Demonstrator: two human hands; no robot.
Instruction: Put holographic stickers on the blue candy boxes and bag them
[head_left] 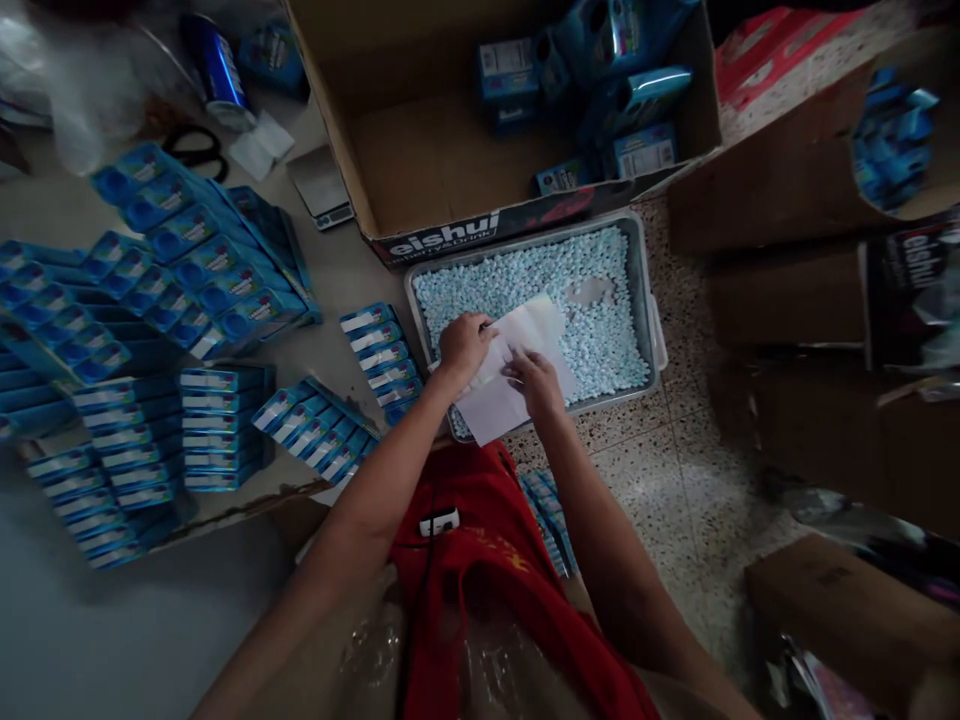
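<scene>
Sheets of white paper (491, 412) lie between my hands, over the near edge of a grey plastic tray (643, 290). Small pale blue and white pellets (480, 275) fill the tray, with a bare patch at its right. My left hand (463, 350) is closed on the paper's left side, thumb and fingers pressed together. Curled over the paper from the right, my right hand (536, 380) pinches it; the exact contact under its fingers is hidden. Just left of the tray stands a row of small blue boxes (382, 362).
Stacked blue boxes (225, 280) cover much of the left table (334, 270). Behind the tray is a large open carton (420, 150) with blue packs inside. Scissors (196, 150), a small scale (322, 188) and a blue can (216, 70) lie beyond. Brown cartons (795, 300) line the right.
</scene>
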